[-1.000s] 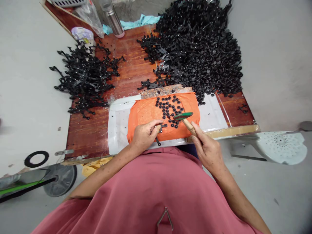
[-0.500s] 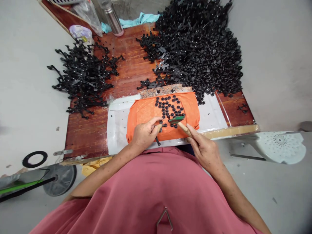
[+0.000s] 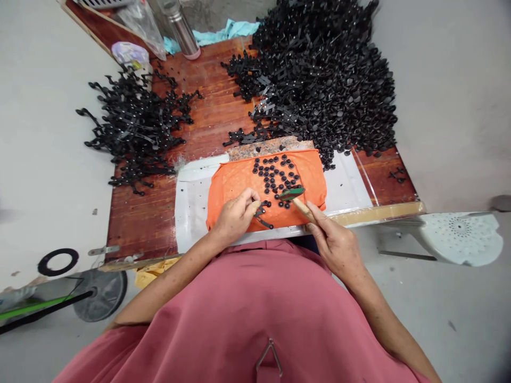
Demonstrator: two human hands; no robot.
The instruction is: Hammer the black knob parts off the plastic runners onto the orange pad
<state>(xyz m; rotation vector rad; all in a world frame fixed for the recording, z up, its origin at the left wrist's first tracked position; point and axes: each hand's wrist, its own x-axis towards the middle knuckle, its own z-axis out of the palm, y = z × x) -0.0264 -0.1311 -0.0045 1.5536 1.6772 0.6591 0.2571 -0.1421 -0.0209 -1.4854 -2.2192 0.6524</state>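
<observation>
- Left hand (image 3: 235, 215): thumb and finger pinched on a black bracket (image 3: 264, 222), mid-frame; its free arm has swung from downward to rightward; judged a repositioning.
- Right hand (image 3: 339, 244): closed round the hammer (image 3: 294, 193), right of centre; head barely shifted, over black caps (image 3: 267, 186).
- Beneath: orange cloth (image 3: 231, 186).

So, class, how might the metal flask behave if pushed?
The flask would likely tip if pushed high, standing tall and narrow. Shiny and smooth, it may feel slippery. Once toppled, it could roll, being round.
</observation>
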